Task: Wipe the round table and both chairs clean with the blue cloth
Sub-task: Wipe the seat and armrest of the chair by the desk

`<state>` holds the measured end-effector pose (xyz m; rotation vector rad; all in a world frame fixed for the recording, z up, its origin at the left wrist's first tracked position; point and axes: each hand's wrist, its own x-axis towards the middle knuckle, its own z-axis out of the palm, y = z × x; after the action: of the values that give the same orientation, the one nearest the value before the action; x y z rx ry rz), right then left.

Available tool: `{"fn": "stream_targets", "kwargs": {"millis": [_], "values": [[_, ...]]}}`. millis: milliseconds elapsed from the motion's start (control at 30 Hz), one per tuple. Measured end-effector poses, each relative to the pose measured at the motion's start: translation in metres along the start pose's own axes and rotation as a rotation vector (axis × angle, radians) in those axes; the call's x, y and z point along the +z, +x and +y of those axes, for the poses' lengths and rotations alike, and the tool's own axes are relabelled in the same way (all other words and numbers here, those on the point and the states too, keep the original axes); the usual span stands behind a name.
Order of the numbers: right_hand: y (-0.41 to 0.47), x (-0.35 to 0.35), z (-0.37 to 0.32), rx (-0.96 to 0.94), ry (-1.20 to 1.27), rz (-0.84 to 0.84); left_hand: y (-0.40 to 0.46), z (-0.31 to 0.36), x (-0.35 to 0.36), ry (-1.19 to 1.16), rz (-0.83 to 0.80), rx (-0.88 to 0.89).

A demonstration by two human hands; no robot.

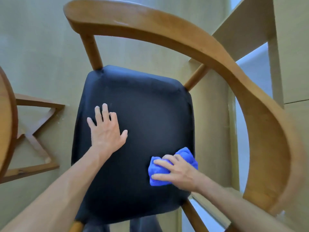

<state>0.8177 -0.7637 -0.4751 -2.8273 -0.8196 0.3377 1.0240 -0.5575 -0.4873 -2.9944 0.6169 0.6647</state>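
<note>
A wooden chair with a curved backrest (209,52) and a black padded seat (147,114) fills the view from above. My left hand (107,129) lies flat on the left part of the seat, fingers spread and straight. My right hand (177,171) grips the bunched blue cloth (160,171) and presses it on the seat's near right corner. The round table's wooden edge (7,114) shows at the far left.
The table's wooden base (38,131) with its triangular frame lies on the floor left of the chair. Pale wall panels and a light frame (274,67) stand behind the backrest at right. Dark trouser legs (143,223) show at the bottom.
</note>
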Motion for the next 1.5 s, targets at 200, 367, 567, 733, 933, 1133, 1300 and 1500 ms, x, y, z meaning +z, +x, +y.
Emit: {"fn": "stream_targets", "kwargs": {"millis": [200, 367, 567, 733, 933, 1133, 1300, 1500], "values": [[0.013, -0.008, 0.065, 1.29, 0.394, 0.27, 0.017, -0.018, 0.002, -0.026, -0.007, 0.091], [0.023, -0.005, 0.058, 1.477, 0.422, 0.384, 0.022, -0.026, 0.002, 0.002, -0.055, 0.1], [0.111, -0.033, 0.136, 1.907, 0.526, 0.484, 0.023, -0.023, 0.005, 0.006, -0.014, 0.116], [0.132, -0.039, 0.13, 1.792, 0.341, 0.433, 0.022, -0.024, 0.006, -0.002, 0.003, 0.134], [0.249, -0.056, 0.143, 1.415, 0.227, 0.363, 0.022, -0.024, 0.003, -0.006, 0.022, 0.145], [0.315, -0.07, 0.149, 0.816, 0.258, 0.141, 0.022, -0.026, 0.001, -0.03, 0.043, 0.158], [0.264, -0.074, 0.206, 1.067, 0.314, -0.033, 0.023, -0.025, 0.001, -0.013, 0.079, 0.172], [0.167, -0.062, 0.181, 1.222, -0.016, 0.063, 0.024, -0.024, -0.001, 0.003, 0.019, 0.147]]}}
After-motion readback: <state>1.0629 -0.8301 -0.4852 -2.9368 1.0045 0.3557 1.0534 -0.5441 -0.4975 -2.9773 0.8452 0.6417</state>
